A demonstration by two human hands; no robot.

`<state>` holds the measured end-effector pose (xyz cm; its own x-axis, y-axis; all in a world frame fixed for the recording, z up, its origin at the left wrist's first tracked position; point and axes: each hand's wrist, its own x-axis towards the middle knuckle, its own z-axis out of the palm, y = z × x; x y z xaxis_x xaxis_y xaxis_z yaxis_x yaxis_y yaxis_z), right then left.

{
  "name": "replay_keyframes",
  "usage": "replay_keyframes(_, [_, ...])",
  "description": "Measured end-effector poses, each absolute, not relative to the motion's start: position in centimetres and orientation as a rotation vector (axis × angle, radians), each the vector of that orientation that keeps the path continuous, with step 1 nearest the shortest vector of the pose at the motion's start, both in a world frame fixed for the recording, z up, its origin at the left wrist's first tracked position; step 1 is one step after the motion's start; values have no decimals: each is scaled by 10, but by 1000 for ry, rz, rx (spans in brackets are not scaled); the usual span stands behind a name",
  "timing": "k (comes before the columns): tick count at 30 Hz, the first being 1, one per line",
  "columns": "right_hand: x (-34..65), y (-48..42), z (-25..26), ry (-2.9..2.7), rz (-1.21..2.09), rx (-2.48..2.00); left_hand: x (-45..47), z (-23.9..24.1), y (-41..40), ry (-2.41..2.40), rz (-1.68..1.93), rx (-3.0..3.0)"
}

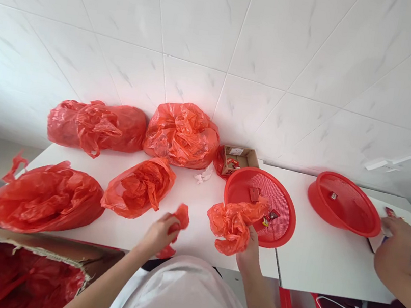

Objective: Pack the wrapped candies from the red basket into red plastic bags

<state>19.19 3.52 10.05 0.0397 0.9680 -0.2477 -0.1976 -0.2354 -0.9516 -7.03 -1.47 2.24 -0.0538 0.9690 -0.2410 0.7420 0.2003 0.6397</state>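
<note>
My left hand [158, 233] is closed on a small scrap of red plastic [181, 217] just above the white table [309, 262] near its front edge. My right hand [249, 252] grips a crumpled red plastic bag [232, 224] that hangs partly over the rim of a round red mesh basket [282, 206]. A few small wrapped items [269, 217] lie inside that basket. An open red bag [139, 186] sits just left of my left hand.
Several stuffed red bags [182, 134] line the back and left of the table. A small open carton [238, 159] stands behind the basket. A second red basket [345, 203] sits right, beside another person's hand [395, 244]. A cardboard box [15, 264] of red bags is lower left.
</note>
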Motion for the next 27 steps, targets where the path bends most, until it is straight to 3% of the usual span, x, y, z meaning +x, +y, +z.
replay_keyframes(4, [188, 32, 103, -871, 1427, -1301, -131, 45, -7, 2258, 708, 1495])
replay_keyframes(6, [184, 32, 108, -864, 1442, -1281, -160, 43, 9, 2420, 668, 1414])
replay_keyframes(10, [176, 34, 121, -966, 1478, -1266, -206, 43, 50, 2478, 642, 1285])
replay_keyframes(14, [177, 37, 126, -1154, 1410, -1335, -222, 75, 62, 2471, 712, 1288])
replay_keyframes(18, [174, 38, 120, -1197, 1370, -1375, -163, 109, 36, 2276, 875, 1475])
replay_keyframes(23, [152, 31, 114, -1256, 1508, -1252, -28, 109, 8, 1523, 817, 1349])
replay_keyframes(27, [145, 33, 112, -1260, 1583, -1220, -4, 96, 13, 1528, 789, 1327])
